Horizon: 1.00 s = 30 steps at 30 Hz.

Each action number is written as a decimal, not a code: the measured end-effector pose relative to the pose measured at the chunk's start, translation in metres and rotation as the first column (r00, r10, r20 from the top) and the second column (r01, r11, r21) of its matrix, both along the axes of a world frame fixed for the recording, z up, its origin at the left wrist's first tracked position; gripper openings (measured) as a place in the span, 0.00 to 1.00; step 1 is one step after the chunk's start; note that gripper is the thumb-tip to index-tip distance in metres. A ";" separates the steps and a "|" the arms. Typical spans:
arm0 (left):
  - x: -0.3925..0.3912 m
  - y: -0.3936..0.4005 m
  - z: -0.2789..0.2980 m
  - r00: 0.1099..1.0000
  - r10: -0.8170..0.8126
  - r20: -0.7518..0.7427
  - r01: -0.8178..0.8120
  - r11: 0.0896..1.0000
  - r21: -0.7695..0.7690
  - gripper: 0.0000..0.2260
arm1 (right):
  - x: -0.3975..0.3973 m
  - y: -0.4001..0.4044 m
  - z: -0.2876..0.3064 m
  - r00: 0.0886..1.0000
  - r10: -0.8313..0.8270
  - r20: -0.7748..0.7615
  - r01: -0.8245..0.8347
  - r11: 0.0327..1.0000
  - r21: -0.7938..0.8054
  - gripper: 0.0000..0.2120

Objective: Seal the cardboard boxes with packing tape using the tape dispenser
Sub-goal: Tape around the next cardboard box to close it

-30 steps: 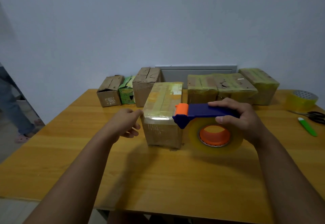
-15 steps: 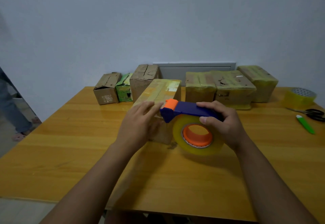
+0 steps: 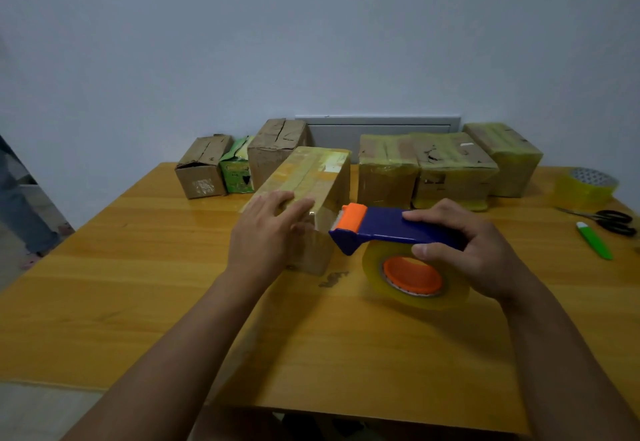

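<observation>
Seven cardboard boxes [image 3: 313, 177], one tape dispenser [image 3: 391, 229], two tape rolls [image 3: 415, 276]

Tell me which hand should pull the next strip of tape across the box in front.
Right. The right hand already grips the tape dispenser, its orange end beside the front box. The left hand lies flat on that box, steadying it.

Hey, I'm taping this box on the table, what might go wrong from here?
The left hand lies flat over the near corner of the box, close to the tape dispenser: fingers may meet its cutter. The right hand holds the dispenser off to the side, so the strip may go on crooked.
</observation>
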State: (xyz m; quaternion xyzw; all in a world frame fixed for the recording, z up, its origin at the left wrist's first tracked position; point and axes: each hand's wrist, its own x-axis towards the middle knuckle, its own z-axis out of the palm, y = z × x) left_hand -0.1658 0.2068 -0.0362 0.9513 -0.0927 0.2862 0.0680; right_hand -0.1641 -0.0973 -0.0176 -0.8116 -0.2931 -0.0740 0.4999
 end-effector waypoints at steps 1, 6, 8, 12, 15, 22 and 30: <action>0.000 0.001 0.001 1.000 -0.006 -0.006 0.006 1.000 0.002 0.19 | 0.000 0.003 0.001 1.000 0.003 0.006 -0.003 0.999 -0.039 0.23; -0.004 0.008 0.002 0.999 -0.043 -0.033 0.044 0.999 0.033 0.20 | 0.006 0.033 0.017 1.000 -0.011 0.016 0.014 0.981 -0.194 0.23; -0.005 0.011 0.004 0.997 -0.047 -0.055 0.049 0.998 0.046 0.21 | 0.011 0.038 0.029 0.999 -0.042 -0.013 0.038 0.971 -0.234 0.22; -0.004 0.011 0.009 0.995 -0.051 -0.083 0.056 0.997 0.054 0.21 | 0.013 0.043 0.016 0.997 -0.069 -0.024 0.048 0.865 -0.500 0.19; -0.004 0.010 0.010 0.995 -0.044 -0.092 0.051 0.996 0.078 0.21 | 0.009 0.032 0.003 0.981 -0.192 -0.015 0.179 0.935 -0.306 0.20; -0.012 -0.003 0.017 0.985 0.042 -0.165 -0.025 0.995 0.102 0.30 | 0.011 0.042 -0.015 0.887 -0.461 0.026 0.460 0.887 0.042 0.19; -0.005 -0.013 0.012 0.991 0.115 -0.064 -0.110 0.991 0.077 0.27 | 0.019 0.074 -0.047 0.836 -0.548 0.019 0.536 0.825 0.178 0.24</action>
